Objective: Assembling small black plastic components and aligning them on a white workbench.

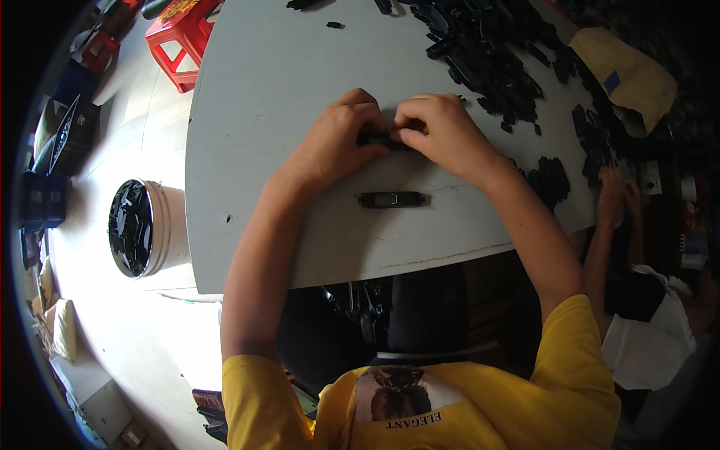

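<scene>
Over the middle of the table, my left hand and my right hand meet with bent fingers around a small black plastic piece. Both are closed on it, the fingers hiding most of its shape. Nearer to me lies a slim black plastic part with a greyish window in its middle, flat on the table and touched by neither hand. A big heap of black plastic parts spreads beyond my right hand. A smaller pile sits to the right of my right forearm.
The white table has a curved left edge. On the floor at left stands a white bucket filled with black pieces; a red stool is farther off. A brown paper bag rests at far right, near another person's hands.
</scene>
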The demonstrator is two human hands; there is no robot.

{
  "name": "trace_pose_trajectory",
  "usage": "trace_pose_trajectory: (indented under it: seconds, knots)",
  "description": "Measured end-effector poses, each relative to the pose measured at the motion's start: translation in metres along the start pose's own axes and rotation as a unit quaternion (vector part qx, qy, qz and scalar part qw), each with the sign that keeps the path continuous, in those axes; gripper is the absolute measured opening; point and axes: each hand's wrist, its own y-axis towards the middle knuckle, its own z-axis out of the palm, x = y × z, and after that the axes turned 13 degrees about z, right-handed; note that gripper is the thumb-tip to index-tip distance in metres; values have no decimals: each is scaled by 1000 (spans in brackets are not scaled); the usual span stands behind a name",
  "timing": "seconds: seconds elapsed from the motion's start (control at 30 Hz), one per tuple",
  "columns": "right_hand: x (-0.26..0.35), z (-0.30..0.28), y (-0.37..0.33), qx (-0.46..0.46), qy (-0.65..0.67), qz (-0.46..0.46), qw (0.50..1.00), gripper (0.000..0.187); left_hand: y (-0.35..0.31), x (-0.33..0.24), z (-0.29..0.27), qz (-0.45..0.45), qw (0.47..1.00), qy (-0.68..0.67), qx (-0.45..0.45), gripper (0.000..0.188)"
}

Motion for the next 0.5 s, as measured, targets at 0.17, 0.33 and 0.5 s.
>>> trace_pose_trajectory:
  seconds: [0.17,0.33,0.5]
  knots:
    - [16,-1,8,49,-110,-1,993,6,-1,-6,-1,-21,999,-33,-16,24]
    - [16,3,9,54,-197,-7,979,2,14,13,-25,-28,996,-51,73,18]
    - [13,-8,-24,76,-169,-32,982,12,63,95,-71,43,972,184,-142,22]
